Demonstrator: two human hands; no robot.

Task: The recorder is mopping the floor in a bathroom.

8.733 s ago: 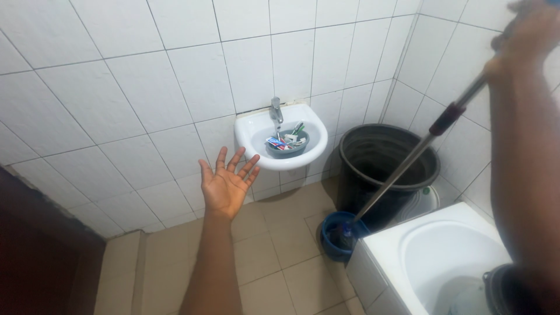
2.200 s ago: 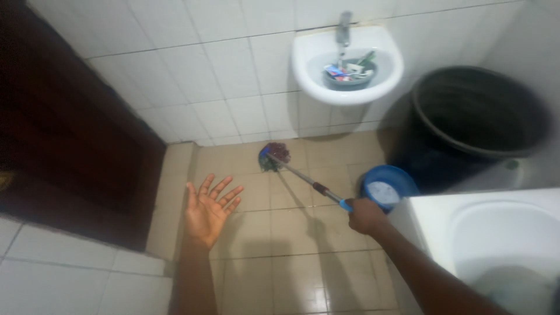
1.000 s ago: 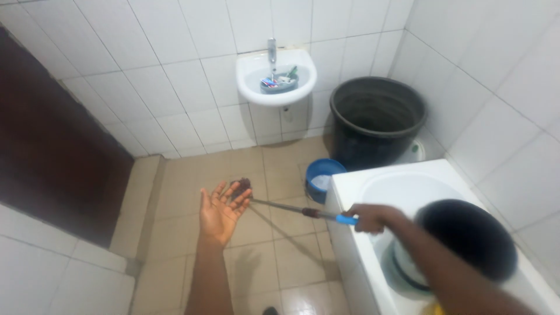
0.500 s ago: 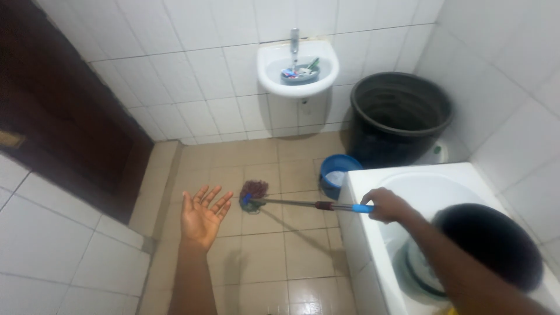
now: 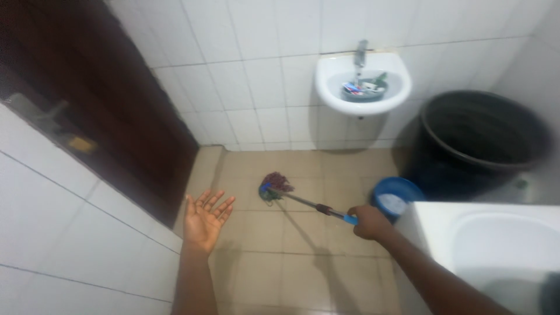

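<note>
My right hand [image 5: 367,222] grips the blue end of a metal mop handle [image 5: 306,202]. The handle slants down and to the left. Its dark red and blue mop head [image 5: 274,186] rests on the beige tiled floor [image 5: 262,262] near the wall. My left hand [image 5: 205,219] is held out over the floor with the palm up and the fingers spread, holding nothing. It is left of the mop head and apart from it.
A small white wall sink [image 5: 332,87] holds a grey bowl of small items. A large black bin [image 5: 484,146] stands at the right, a small blue bucket [image 5: 395,197] in front of it. A white tub [image 5: 496,245] fills the lower right. A dark brown door [image 5: 105,105] is at left.
The view has swung left, showing more of the door. The mop head has slid up the floor toward the sink wall. My left hand stays open, palm up.
</note>
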